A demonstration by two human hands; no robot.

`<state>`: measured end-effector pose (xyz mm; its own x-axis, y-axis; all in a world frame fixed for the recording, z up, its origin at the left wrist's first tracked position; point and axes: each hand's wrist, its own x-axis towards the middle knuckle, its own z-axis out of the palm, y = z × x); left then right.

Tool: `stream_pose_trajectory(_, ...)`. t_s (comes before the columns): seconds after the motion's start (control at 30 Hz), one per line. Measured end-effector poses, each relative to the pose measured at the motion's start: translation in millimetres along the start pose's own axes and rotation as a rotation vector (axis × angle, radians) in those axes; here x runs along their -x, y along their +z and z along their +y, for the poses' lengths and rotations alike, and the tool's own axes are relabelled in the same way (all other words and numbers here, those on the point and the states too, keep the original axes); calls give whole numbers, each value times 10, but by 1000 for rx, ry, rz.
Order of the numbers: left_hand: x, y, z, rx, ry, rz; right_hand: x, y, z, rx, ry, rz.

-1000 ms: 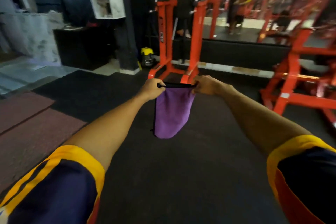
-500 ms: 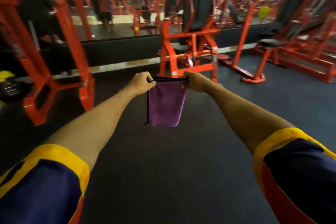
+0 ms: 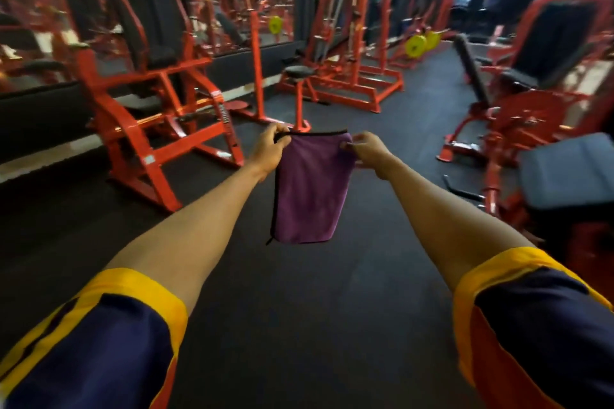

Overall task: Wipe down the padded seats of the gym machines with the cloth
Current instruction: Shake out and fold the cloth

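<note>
Red machines (image 3: 159, 129) stand all around me on a black floor (image 3: 299, 325). Both my arms reach out in front of me. My left hand (image 3: 270, 151) pinches one top corner of the purple cloth (image 3: 309, 189), and my right hand (image 3: 368, 149) pinches the other top corner. The cloth hangs down in the air between them, with a thin black edge along its top and left side. It touches no seat yet.

I think I am at the very start, looking for a seat to wipe. The closest padding looks to be the grey pad (image 3: 571, 169) low on my right. A small round seat (image 3: 299, 70) sits on a post straight ahead, farther off. A tall black back pad (image 3: 146, 26) stands on the machine to my left. The sides of the view are blurry, so I cannot tell if any pad is wet or dirty.

To do this well, I should pick one seat and walk right up to it, so I don't have to lean. Then I should fold the cloth flat and lay it on the pad. I should press with my whole hand and wipe in long lines from one side to the other, edges too. A loose cloth could catch on the metal bars, so I should hold it close.
</note>
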<state>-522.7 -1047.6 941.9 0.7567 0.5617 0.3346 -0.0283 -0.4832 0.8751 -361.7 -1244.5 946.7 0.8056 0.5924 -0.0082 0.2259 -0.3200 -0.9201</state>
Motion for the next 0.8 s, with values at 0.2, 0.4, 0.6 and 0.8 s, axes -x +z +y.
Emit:
stream_pose_trajectory(0.2, -243, 1076, 571, 290, 43, -60, 311, -874, 478, -108, 284, -82)
stream_pose_trajectory(0.4, -423, 1855, 194, 721, -538, -586, 431, -1269, 641, -180, 246, 92)
stream_pose_trajectory(0.6, -247, 2449, 73, 613, -599, -1098, 607, -1690, 929, -114, 313, 416)
stream_pose_trajectory(0.8, -383, 3018, 258, 348, -526, -1234, 953, -2037, 1373, -117, 361, 773)
